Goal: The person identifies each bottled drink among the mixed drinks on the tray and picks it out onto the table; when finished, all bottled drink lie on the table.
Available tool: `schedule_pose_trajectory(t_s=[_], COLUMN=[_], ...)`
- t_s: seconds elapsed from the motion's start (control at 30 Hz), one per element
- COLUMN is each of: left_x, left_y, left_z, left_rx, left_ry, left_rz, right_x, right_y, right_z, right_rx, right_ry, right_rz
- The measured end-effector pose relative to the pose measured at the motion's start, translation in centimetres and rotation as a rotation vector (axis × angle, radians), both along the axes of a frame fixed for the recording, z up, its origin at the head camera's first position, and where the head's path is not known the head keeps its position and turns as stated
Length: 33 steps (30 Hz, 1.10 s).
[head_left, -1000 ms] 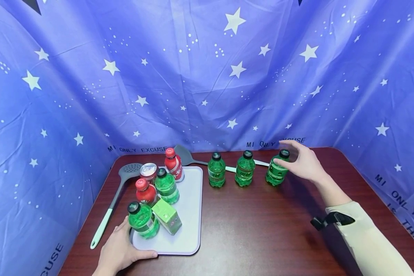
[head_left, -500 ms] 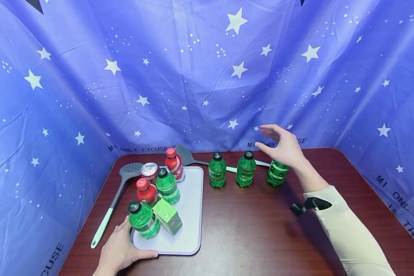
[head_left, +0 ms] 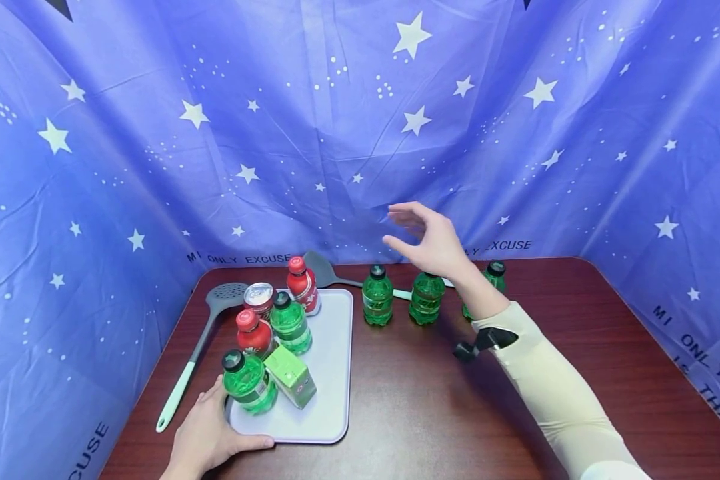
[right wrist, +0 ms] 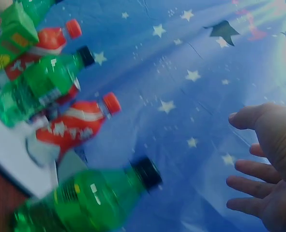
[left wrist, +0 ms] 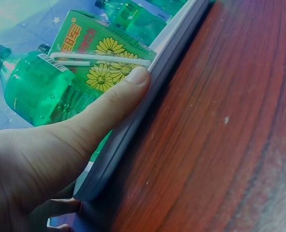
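My left hand point(head_left: 207, 430) grips the near-left corner of the pale tray point(head_left: 330, 387), its thumb along the rim in the left wrist view. Beside that thumb stand a green soda bottle point(head_left: 251, 388) and a green drink carton point(left wrist: 80, 41) with a white straw. Farther back on the tray are two red-capped bottles point(head_left: 255, 339), another green bottle point(head_left: 292, 328) and a can point(head_left: 259, 295). Raised and holding nothing, my right hand point(head_left: 432, 243) has its fingers spread apart. It overlaps the cap of the middle green bottle point(head_left: 427, 303); the left bottle point(head_left: 377, 300) stands upright nearby.
A third green bottle point(head_left: 497, 275) is partly hidden by the right forearm. Left of the tray lies a slotted turner point(head_left: 198, 347) with a mint handle. A grey spatula point(head_left: 321, 270) lies behind the tray. Starry blue cloth point(head_left: 348, 133) encloses the table point(head_left: 414, 407).
My right hand has moved away from the rightmost green bottle, rising and travelling left past the middle bottle. My left hand and the things on the tray have stayed in place.
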State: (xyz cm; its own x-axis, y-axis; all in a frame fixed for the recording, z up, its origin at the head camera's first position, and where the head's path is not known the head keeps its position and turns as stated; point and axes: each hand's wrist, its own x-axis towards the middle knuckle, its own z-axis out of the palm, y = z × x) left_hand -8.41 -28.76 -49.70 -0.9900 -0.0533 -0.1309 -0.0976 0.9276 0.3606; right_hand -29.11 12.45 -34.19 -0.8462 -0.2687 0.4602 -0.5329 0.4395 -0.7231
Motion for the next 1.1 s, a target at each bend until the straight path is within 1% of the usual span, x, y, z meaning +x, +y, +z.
schedule_pose_trajectory(t_s=[0.17,0.27,0.4,0.57,0.67,0.83,0.97,1.1], left_x=[0.1,0.2,0.2,0.2,0.2,0.2,0.1,0.1], left_y=[0.0,0.1,0.0,0.1,0.0,0.0,0.1,0.1], left_z=[0.0,0.1,0.1,0.1,0.1,0.1,0.1,0.1], left_rx=[0.006,0.004,0.002,0.009,0.009,0.009,0.01,0.008], left_ry=[0.01,0.006,0.003,0.013,0.025,0.033,0.017,0.015], left_rz=[-0.005,0.001,0.004,-0.003,-0.009,-0.013,-0.007,-0.005], right_x=[-0.1,-0.1,-0.1,0.2,0.6,1.1,1.1,0.8], right_y=[-3.3,-5.1,-7.1,-9.4,-10.6,-12.3,-13.2,-14.1], right_z=[-0.3,-0.5,-1.0,-1.4,-1.5,-2.1,-3.3,-4.7], right_rx=[-0.019,-0.003,0.02,0.04,0.039,0.008,0.013,0.014], right_ry=[0.008,-0.001,-0.033,-0.024,-0.013,-0.024,-0.031,-0.052], right_rz=[0.065,0.099,0.13,0.155,0.161,0.154,0.144,0.132])
